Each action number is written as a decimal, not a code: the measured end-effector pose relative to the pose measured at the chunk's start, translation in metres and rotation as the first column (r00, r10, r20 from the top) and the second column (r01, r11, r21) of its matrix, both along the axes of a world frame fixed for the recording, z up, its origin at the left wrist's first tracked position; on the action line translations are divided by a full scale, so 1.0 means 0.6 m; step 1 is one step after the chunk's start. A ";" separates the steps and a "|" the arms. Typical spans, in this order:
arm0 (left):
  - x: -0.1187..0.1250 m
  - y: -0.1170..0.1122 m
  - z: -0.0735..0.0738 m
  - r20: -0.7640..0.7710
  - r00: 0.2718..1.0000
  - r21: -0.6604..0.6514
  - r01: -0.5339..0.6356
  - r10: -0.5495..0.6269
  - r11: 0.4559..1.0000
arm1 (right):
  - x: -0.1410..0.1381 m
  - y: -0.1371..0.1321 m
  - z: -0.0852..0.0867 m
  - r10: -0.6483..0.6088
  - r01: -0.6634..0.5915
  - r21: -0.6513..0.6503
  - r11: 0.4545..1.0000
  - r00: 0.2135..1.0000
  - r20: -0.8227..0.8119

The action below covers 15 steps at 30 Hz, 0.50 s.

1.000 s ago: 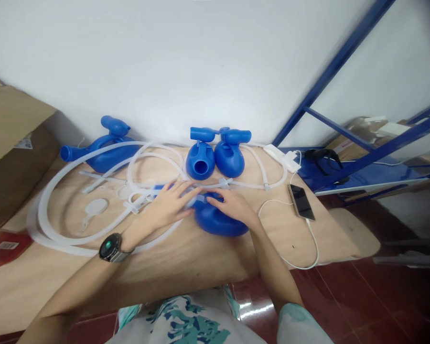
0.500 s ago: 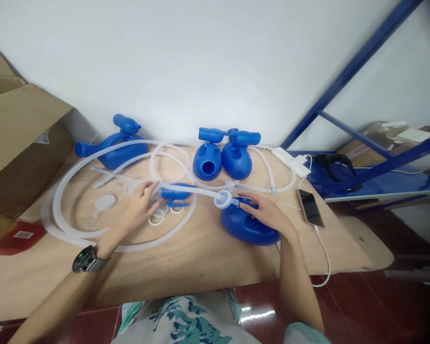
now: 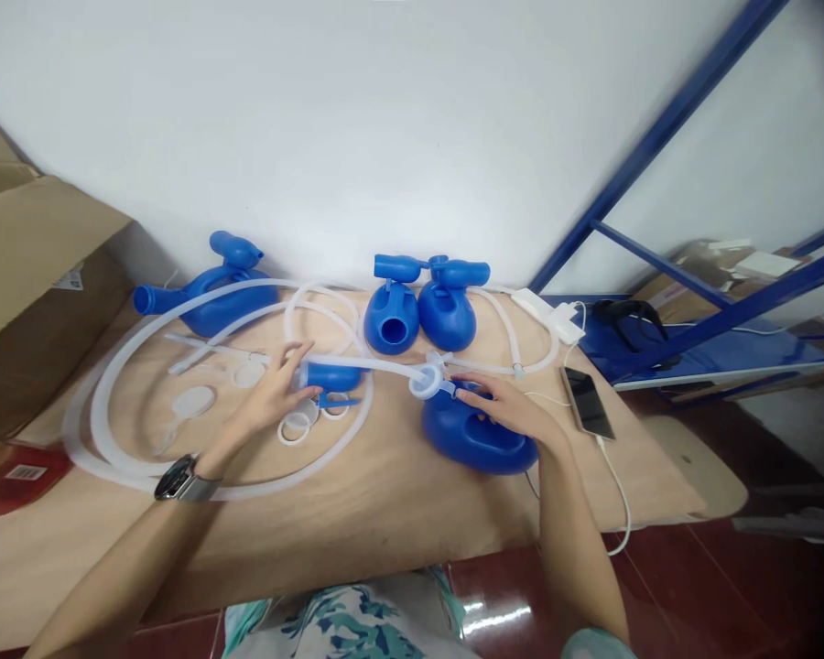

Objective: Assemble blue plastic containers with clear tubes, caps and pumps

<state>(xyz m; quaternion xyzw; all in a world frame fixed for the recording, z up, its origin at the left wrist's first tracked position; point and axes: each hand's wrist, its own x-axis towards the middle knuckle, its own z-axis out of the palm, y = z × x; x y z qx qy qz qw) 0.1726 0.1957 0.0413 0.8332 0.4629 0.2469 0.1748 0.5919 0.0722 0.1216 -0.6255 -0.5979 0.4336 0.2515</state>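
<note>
My left hand (image 3: 278, 389) is beside the left end of a short blue tubular piece (image 3: 336, 377), its thumb and fingers apart. A translucent hose (image 3: 363, 363) runs from near those fingers to a white ring-shaped cap (image 3: 426, 380) with a small tab. My right hand (image 3: 501, 405) is closed around the neck end of a blue plastic urinal bottle (image 3: 471, 444) lying on its side; its thumb tip is by the cap's tab. Whether the cap is seated on the neck cannot be told. White rings (image 3: 294, 428) and a round white lid (image 3: 193, 401) lie near my left hand.
Further blue bottles stand along the wall: one at left (image 3: 223, 307) and two in the middle (image 3: 390, 320). Coiled hose (image 3: 100, 403) covers the table's left part. A phone (image 3: 587, 403), white power strip (image 3: 536, 304), cardboard box (image 3: 34, 247) and blue metal rack (image 3: 659, 142) surround the area.
My view has shifted slightly, so the table sits a little lower and further left. Both hands keep nearly the same places; the left wrist has turned a little.
</note>
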 end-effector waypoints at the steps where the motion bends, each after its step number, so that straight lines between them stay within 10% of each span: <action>1: -0.005 -0.002 0.006 0.042 0.999 0.022 -0.020 0.019 1.000 | -0.001 0.003 0.003 0.004 -0.004 -0.009 1.000 1.000 0.004; 9: -0.062 -0.022 0.099 0.378 0.920 -0.036 -0.098 0.104 0.995 | 0.001 0.028 0.000 -0.071 0.071 -0.001 0.997 0.997 0.004; 15: -0.112 -0.034 0.106 0.540 0.790 -0.207 -0.210 0.291 0.956 | 0.035 0.007 0.004 -0.221 0.223 -0.008 0.975 0.960 -0.172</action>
